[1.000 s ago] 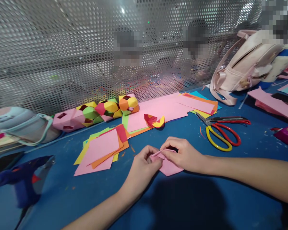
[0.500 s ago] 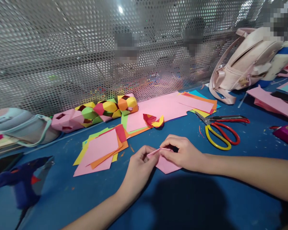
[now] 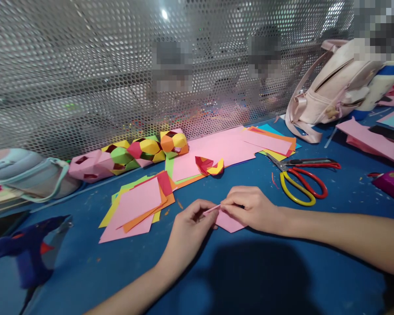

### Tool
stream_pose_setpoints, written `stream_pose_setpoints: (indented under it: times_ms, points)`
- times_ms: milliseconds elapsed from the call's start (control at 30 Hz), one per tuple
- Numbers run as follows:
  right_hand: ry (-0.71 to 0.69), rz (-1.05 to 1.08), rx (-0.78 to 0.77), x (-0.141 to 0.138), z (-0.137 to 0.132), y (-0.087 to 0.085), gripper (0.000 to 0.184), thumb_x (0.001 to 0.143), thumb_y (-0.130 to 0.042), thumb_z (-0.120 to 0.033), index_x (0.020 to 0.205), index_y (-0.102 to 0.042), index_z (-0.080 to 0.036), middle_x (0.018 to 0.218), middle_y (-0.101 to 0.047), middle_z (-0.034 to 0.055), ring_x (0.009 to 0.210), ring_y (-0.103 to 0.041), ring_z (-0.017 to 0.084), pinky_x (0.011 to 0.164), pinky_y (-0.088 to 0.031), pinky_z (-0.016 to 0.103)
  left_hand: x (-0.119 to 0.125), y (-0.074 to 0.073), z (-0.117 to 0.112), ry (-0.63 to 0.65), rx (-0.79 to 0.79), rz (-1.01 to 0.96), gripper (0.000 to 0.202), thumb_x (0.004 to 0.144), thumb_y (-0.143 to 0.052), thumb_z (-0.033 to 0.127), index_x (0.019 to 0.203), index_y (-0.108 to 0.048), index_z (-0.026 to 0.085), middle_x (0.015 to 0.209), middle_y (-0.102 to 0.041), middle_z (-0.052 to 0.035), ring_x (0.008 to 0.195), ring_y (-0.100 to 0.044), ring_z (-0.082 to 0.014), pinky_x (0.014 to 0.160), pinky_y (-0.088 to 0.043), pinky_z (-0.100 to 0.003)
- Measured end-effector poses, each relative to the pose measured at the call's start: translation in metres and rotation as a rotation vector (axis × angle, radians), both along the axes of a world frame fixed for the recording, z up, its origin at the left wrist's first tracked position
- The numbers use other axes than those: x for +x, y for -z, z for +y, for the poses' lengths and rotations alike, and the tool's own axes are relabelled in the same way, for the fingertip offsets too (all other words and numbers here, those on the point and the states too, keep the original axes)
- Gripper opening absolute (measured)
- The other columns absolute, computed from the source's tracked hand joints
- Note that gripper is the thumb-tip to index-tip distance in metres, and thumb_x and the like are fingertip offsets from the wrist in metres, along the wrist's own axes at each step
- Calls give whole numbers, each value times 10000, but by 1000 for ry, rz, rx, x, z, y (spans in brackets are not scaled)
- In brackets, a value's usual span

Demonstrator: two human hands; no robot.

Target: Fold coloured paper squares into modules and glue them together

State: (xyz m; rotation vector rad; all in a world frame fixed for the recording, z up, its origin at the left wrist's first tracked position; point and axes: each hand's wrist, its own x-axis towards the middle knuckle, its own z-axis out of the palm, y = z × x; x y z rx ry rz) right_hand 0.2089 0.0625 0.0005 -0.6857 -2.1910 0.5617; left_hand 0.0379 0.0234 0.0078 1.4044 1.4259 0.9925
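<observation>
two bare hands meet over a small pink paper piece (image 3: 229,221) at the middle of a blue tabletop (image 3: 282,280). the left hand (image 3: 191,227) pinches one raised edge of the paper between thumb and fingertips, and the right hand (image 3: 249,209) is closed on the same fold from the other side, its fingers pressing the sheet down against the tabletop. the rest of the paper lies flat beneath the right hand.

just behind and to the left lies a loose stack of coloured squares (image 3: 136,205), pink on top, with orange, yellow and green showing at the edges. a larger spread of pink sheets (image 3: 216,148) lies farther back, with a small red and yellow folded piece (image 3: 210,166) on its near edge. a row of folded paper balls (image 3: 131,154) lines the foot of a perforated metal screen (image 3: 85,70). red and yellow scissors (image 3: 302,179) lie to the right, apart from the hands. a pink bag (image 3: 331,92) leans at the far right, and a blue glue gun (image 3: 22,253) lies at the near left.
</observation>
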Motion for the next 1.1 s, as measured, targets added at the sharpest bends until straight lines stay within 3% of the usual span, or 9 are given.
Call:
stream_pose_setpoints:
  times_ms: [167, 400, 733, 900, 1000, 1100]
  points:
    - [-38, -78, 206, 4, 5, 1, 224, 893, -476, -206, 812, -668, -122, 722, -663, 64, 697, -585, 144, 677, -452, 263, -5, -6, 3, 103, -83, 59, 166, 751, -608, 308, 797, -705, 181, 679, -679, -6, 576, -612, -147, 576, -466, -233]
    - [-39, -76, 271, 6, 9, -1, 244, 900, -474, -215, 803, -673, -113, 686, -650, 54, 658, -579, 134, 640, -445, 242, -11, -13, 4, 184, -157, 94, 249, 800, -557, 299, 944, -714, 171, 744, -724, -15, 661, -686, -165, 628, -520, -225]
    - [23, -85, 68, 8, 13, -20, 149, 841, -567, -192, 773, -684, -130, 725, -656, 37, 669, -592, 116, 629, -437, 213, -9, -10, 3, 35, -86, 67, 282, 777, -570, 330, 951, -698, 150, 827, -733, -42, 644, -697, -183, 620, -548, -250]
    - [-36, -152, 65, 8, 13, -21, 155, 838, -562, -172, 744, -681, -143, 687, -644, 18, 641, -572, 113, 635, -419, 229, -6, -10, 3, 55, -44, 93, 293, 746, -613, 351, 968, -690, 176, 851, -722, -26, 598, -658, -158, 592, -537, -252]
    - [-41, -109, -15, 6, 10, -23, 135, 847, -550, -177, 826, -678, -138, 769, -649, 36, 713, -584, 120, 673, -431, 230, -5, -11, 3, 93, -46, 65, 224, 756, -598, 341, 863, -701, 174, 757, -706, -16, 563, -629, -144, 562, -521, -239]
    - [68, 6, -136, 3, 7, -25, 182, 844, -561, -244, 965, -633, -129, 923, -628, 70, 818, -573, 138, 735, -444, 249, -5, -8, 5, 5, -35, -58, 169, 739, -622, 332, 793, -651, 175, 704, -665, 7, 619, -616, -135, 575, -522, -218]
